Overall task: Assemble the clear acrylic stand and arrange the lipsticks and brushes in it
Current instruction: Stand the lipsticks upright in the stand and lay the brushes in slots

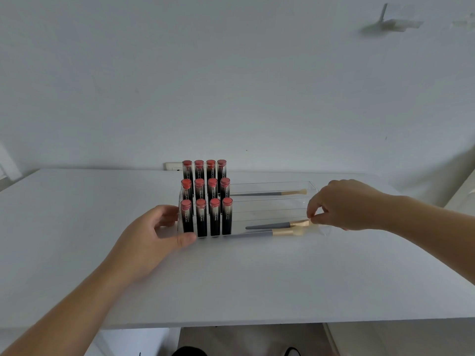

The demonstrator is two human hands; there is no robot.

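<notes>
A clear acrylic stand (pixel 270 201) with stepped tiers stands on the white table (pixel 231 278). Several black lipsticks with red tops (pixel 205 199) stand upright in three rows at its left end. One grey-and-gold brush (pixel 272 193) lies in the back tier. Two more brushes (pixel 270 228) lie in the front tier. My left hand (pixel 151 237) grips the stand's left end, thumb at the front corner. My right hand (pixel 344 204) pinches the bristle end of a front brush at the stand's right end.
A white wall rises right behind the table, with a socket plate (pixel 171 166) low behind the lipsticks. The table's front edge runs across the bottom of the view, with floor below it. A pale surface (pixel 462 196) lies at the far right.
</notes>
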